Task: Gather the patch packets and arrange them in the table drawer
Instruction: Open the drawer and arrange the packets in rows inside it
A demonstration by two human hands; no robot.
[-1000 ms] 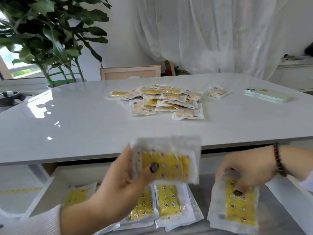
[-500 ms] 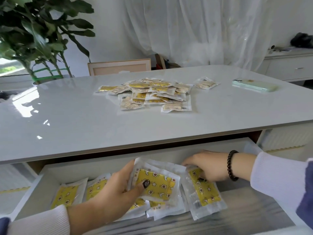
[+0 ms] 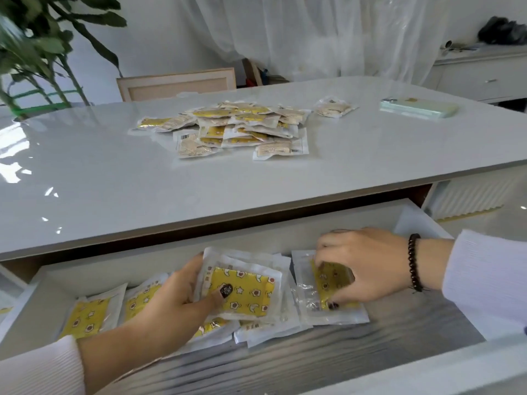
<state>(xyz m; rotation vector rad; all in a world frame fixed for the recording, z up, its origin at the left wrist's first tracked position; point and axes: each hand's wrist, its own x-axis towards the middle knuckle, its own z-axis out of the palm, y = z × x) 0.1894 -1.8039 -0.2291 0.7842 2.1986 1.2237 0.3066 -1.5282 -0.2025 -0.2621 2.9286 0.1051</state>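
The left hand (image 3: 174, 303) grips a yellow patch packet (image 3: 242, 289), thumb on top, over packets lying in the open drawer (image 3: 285, 243). The right hand (image 3: 362, 263) presses curled fingertips on another packet (image 3: 322, 297) there. A packet pile (image 3: 236, 126) sits on the table (image 3: 99, 178).

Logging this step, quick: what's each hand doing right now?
Left hand: grips a yellow patch packet, thumb on top, over the drawer.
Right hand: fingers curled on another packet lying in the drawer.
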